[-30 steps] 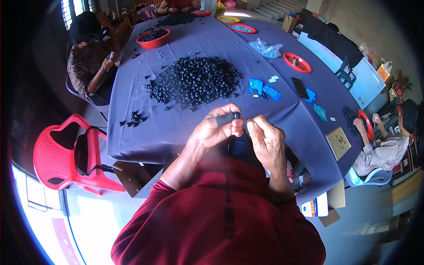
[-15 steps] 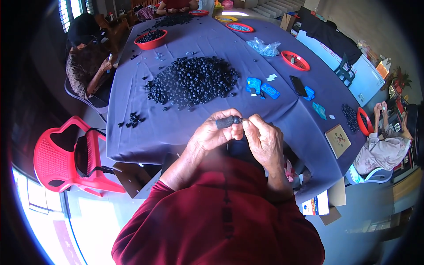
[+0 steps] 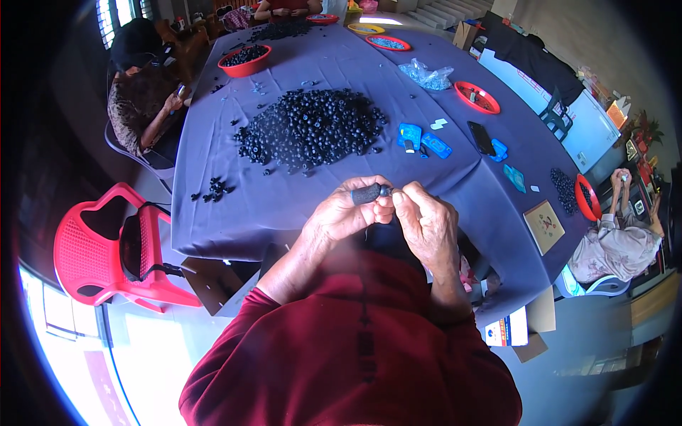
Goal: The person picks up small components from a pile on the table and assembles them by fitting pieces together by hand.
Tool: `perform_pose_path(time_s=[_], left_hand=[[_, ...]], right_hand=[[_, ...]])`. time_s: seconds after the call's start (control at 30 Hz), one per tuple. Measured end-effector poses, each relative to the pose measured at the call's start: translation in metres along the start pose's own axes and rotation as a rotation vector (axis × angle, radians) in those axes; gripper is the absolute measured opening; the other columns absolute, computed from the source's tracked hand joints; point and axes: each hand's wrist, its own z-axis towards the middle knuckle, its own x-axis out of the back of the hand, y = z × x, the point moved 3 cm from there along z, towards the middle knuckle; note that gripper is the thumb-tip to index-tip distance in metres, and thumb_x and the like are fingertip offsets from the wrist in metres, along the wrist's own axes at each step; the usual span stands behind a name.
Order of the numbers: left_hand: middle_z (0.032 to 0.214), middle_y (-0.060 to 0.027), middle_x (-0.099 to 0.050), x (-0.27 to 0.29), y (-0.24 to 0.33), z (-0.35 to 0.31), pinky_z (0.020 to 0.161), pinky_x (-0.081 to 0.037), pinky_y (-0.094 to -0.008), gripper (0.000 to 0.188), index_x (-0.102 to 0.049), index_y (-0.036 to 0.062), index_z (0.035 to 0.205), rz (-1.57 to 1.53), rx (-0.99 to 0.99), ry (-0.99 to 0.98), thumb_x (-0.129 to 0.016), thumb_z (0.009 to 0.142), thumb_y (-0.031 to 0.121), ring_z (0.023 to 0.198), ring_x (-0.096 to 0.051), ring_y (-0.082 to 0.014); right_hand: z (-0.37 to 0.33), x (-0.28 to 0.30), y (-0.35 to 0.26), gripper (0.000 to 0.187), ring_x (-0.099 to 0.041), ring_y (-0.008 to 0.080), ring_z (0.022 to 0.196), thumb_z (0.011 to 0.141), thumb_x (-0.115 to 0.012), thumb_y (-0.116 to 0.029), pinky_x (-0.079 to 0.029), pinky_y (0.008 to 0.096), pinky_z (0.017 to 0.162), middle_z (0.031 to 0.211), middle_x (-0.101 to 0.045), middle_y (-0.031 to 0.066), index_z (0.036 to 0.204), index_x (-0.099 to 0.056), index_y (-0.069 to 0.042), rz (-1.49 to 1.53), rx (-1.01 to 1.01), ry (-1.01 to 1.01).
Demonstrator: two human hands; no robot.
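Note:
Close in front of my body, my left hand (image 3: pixel 339 215) pinches a small dark round piece (image 3: pixel 384 190), glossy like those on the table. A black sleeve (image 3: pixel 366 194) covers one of this hand's fingers or its thumb. My right hand (image 3: pixel 428 226) meets it from the right, thumb and forefinger pressed together right at the piece. Whatever is between those right fingertips is too small to make out. Beyond my hands, a broad heap of black round pieces (image 3: pixel 312 128) lies on the grey tablecloth (image 3: pixel 277 213), with a small cluster of similar pieces (image 3: pixel 214 189) at the left.
A red bowl (image 3: pixel 245 67) of black pieces stands far left; a red tray (image 3: pixel 477 98) and a clear bag (image 3: pixel 426 74) lie right of the heap. Blue packets (image 3: pixel 435 145) and a phone (image 3: pixel 480 138) are nearer. Co-workers sit left, right and far. A red chair (image 3: pixel 121 248) stands left.
My hands stay almost in place; the dark piece now shows a little more between the fingertips. The co-worker's hands at the right have shifted slightly.

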Motion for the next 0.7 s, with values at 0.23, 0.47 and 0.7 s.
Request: perform_pose_path(time_s=[0.23, 0.47, 0.7], left_hand=[[0.078, -0.0056, -0.056, 0.001, 0.000, 0.000, 0.064, -0.039, -0.0288, 0.024, -0.056, -0.0025, 0.093, 0.001, 0.008, 0.017, -0.062, 0.081, 0.018, 0.069, -0.048, -0.0153], [0.074, -0.0021, -0.052, -0.006, 0.000, -0.001, 0.064, -0.038, -0.0288, 0.026, -0.057, 0.0002, 0.089, 0.048, -0.043, 0.046, -0.064, 0.079, 0.024, 0.067, -0.046, -0.0147], [0.077, -0.0005, -0.049, -0.012, -0.009, -0.005, 0.063, -0.038, -0.0261, 0.031, -0.054, 0.0000, 0.097, -0.126, -0.040, 0.087, -0.066, 0.077, 0.020, 0.069, -0.045, -0.0111]], right_hand=[[0.000, 0.000, 0.001, 0.022, -0.054, 0.0353, 0.057, 0.087, -0.055, -0.020, -0.040, 0.0373, 0.050, 0.060, -0.053, 0.0140, 0.073, -0.050, -0.004, -0.017, 0.019, -0.030], [0.000, -0.001, -0.003, 0.021, -0.052, 0.0341, 0.054, 0.086, -0.055, -0.019, -0.040, 0.0374, 0.049, 0.059, -0.052, 0.0136, 0.073, -0.049, -0.004, -0.059, 0.059, 0.007], [-0.001, -0.003, -0.009, 0.017, -0.054, 0.0318, 0.052, 0.085, -0.055, -0.014, -0.041, 0.0375, 0.046, 0.060, -0.052, 0.0128, 0.072, -0.048, -0.005, -0.045, 0.139, 0.112]])
